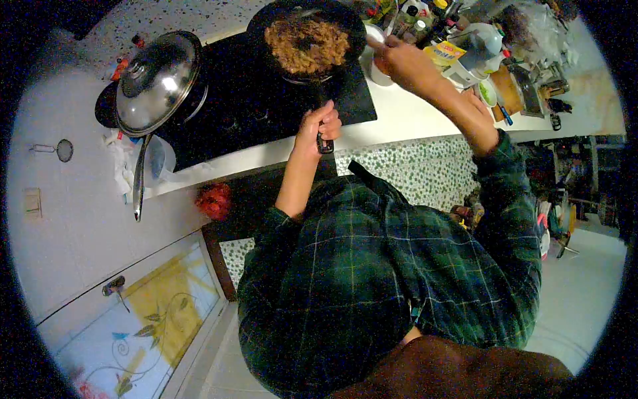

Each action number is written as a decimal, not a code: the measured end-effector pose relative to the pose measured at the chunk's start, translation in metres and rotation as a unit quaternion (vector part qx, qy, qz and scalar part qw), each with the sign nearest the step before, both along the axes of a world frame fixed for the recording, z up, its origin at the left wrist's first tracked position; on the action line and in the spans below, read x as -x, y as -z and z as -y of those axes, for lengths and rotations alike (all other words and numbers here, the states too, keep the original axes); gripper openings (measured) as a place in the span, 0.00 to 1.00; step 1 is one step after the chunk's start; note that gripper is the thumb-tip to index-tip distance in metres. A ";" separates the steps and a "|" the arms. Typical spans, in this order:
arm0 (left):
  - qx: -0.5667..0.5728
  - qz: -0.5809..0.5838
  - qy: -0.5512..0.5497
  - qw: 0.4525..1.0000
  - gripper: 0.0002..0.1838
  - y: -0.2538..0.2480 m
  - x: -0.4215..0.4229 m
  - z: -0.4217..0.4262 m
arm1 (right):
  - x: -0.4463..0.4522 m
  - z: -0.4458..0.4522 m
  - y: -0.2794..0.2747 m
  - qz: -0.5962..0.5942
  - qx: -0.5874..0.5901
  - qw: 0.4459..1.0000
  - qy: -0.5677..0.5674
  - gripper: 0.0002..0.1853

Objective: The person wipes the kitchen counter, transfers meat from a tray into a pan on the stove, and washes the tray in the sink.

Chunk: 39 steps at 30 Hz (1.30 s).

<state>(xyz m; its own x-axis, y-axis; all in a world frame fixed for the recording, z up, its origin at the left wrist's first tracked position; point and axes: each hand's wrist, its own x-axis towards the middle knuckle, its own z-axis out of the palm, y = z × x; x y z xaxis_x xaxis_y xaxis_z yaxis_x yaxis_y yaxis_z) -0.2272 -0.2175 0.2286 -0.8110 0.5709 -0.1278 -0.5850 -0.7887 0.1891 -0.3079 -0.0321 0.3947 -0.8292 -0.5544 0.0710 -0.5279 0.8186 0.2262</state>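
Observation:
My left hand (pixel 318 130) is closed around the black handle (pixel 325 145) of a dark frying pan (pixel 357 36), which sits on the black cooktop (pixel 232 133). Browned, chopped food (pixel 306 45) lies in the pan. To the right of the pan, my right hand (pixel 402 63) is closed and raised over a white container (pixel 381 74) at the counter's edge of the stove. A pale object shows at its fingertips, too unclear to name.
A lidded pan (pixel 156 83) stands on the cooktop's left, its long handle (pixel 141 179) jutting over the front edge. Bottles (pixel 420 26), a yellow packet (pixel 446 53), a bowl with green food (pixel 487 92) and a cleaver-like blade (pixel 528 93) crowd the right counter.

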 end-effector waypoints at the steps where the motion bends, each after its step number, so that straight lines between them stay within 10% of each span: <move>1: -0.001 -0.027 -0.008 1.000 0.18 -0.001 0.000 -0.001 | 0.011 -0.003 0.016 0.001 0.001 1.000 0.001 0.25; 22: -0.009 0.007 -0.016 1.000 0.14 -0.001 0.000 0.001 | 0.099 -0.058 -0.016 0.211 0.090 0.973 0.041 0.17; 26: 0.045 -0.012 -0.016 0.999 0.18 -0.011 -0.002 -0.002 | 0.117 -0.020 0.010 0.244 0.222 0.934 -0.139 0.20; 28: 0.039 -0.017 -0.012 0.999 0.17 -0.008 0.000 -0.001 | 0.108 -0.010 0.014 0.110 0.124 0.957 -0.237 0.22; 32: -0.003 -0.002 0.004 1.000 0.16 0.004 0.002 -0.002 | 0.016 0.021 -0.075 0.095 -0.227 0.967 -0.067 0.25; 36: -0.019 -0.004 -0.004 1.000 0.14 0.003 0.001 0.000 | -0.001 -0.024 -0.140 -0.021 -0.142 0.961 -0.235 0.20; 39: 0.002 0.008 -0.009 1.000 0.14 -0.002 -0.001 -0.001 | -0.028 -0.011 -0.151 0.071 -0.219 0.965 -0.125 0.17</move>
